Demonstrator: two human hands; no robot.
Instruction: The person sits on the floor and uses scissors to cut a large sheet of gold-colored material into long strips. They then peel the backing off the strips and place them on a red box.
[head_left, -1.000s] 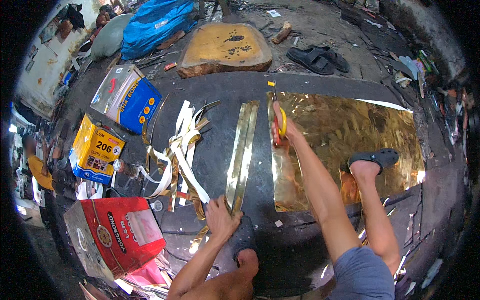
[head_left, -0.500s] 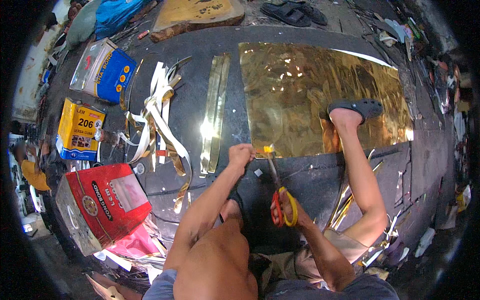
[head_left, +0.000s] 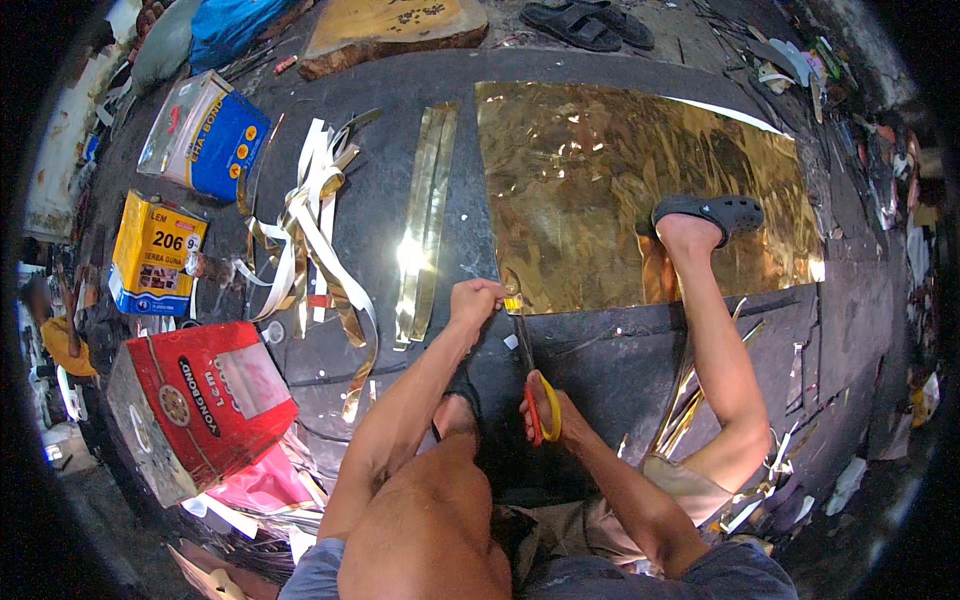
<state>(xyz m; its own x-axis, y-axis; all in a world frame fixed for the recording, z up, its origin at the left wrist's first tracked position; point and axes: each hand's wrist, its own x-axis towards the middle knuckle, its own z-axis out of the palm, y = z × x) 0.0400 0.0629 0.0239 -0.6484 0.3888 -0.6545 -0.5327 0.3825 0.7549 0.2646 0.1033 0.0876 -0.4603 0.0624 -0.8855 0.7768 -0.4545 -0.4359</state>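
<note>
From the head, two long gold strips [head_left: 416, 220] lay loose, so some cutting looked done; most of the big gold sheet [head_left: 580, 210] seemed left. It lay at two o'clock from the left hand [head_left: 473, 305], curled by its near corner; I couldn't tell if it pinched. The right hand [head_left: 566, 415], sheet at one o'clock, was wrapped round the scissors [head_left: 553, 408].

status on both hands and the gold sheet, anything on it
Left hand at near left corner of gold sheet. Right hand gripping scissors, tips by that corner. Sheet spread out, foot in dark clog on its right part.
</note>
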